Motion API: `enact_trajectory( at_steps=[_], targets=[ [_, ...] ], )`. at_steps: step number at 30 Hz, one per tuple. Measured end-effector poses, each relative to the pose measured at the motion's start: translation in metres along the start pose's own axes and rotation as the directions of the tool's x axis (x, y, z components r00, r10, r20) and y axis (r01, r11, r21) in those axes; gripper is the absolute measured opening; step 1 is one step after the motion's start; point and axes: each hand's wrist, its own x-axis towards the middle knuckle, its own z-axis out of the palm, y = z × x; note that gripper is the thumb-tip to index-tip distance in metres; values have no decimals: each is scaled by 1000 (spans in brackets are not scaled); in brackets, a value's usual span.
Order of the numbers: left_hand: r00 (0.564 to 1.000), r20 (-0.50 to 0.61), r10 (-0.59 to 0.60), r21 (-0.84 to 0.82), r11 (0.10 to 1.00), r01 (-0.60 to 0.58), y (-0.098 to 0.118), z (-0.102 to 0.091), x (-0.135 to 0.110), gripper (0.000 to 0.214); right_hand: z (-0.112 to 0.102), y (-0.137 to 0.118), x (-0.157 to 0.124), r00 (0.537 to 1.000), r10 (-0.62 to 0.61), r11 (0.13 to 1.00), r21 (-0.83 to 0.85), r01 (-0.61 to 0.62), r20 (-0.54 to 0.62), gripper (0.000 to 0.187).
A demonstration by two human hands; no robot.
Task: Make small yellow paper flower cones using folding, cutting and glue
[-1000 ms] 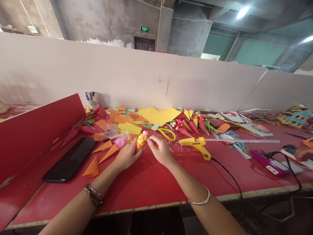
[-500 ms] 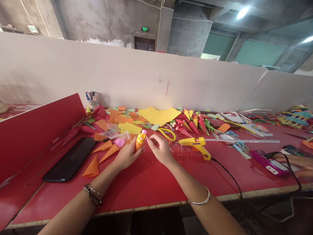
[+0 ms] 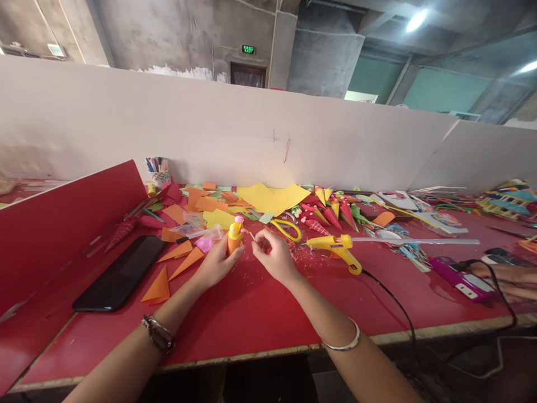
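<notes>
On the left of the red surface [image 3: 255,324] lay a black phone [image 3: 121,274], with folded orange paper [image 3: 157,286] near it. Farther back, a patterned cup [image 3: 160,178] stood upright near the white partition [image 3: 218,134], its pens [image 3: 156,164] crowded together and showing above the rim. Clear plastic [image 3: 216,232] lay to its right; whether the pink lump [image 3: 205,244] sat inside or merely against it was hard to tell. The person's left hand [image 3: 215,263] had its fingers wrapped around a small yellow-and-orange figure [image 3: 234,238], held upright above the surface. It looked light, with a soft, easily dented upper part and delicate pink balls on top, so the lower body seemed the safest place for a gentle hold. Just apart from it, the right hand [image 3: 274,256] had its fingers pinched narrowly on a thin pale stick [image 3: 251,236]. Beyond lay a yellow glue gun [image 3: 335,244], a long clear rod [image 3: 415,241] at its back, and, at the far right, a co-worker's hand [image 3: 509,274].
</notes>
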Motion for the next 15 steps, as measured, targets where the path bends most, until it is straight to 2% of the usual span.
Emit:
enact_trajectory(
  at_steps=[4,11,15],
  targets=[
    [999,35,18,-53,998,-16,1,-1,-1,34,1,1,0,1000,4,1000,13,-4,0,5],
    [990,118,84,16,996,-86,-1,-2,-2,41,1,0,0,999,-27,999,-36,28,23,11],
    [988,121,100,74,991,-109,-2,-2,-2,39,1,-1,0,997,19,1000,21,-21,68,12]
  ],
)
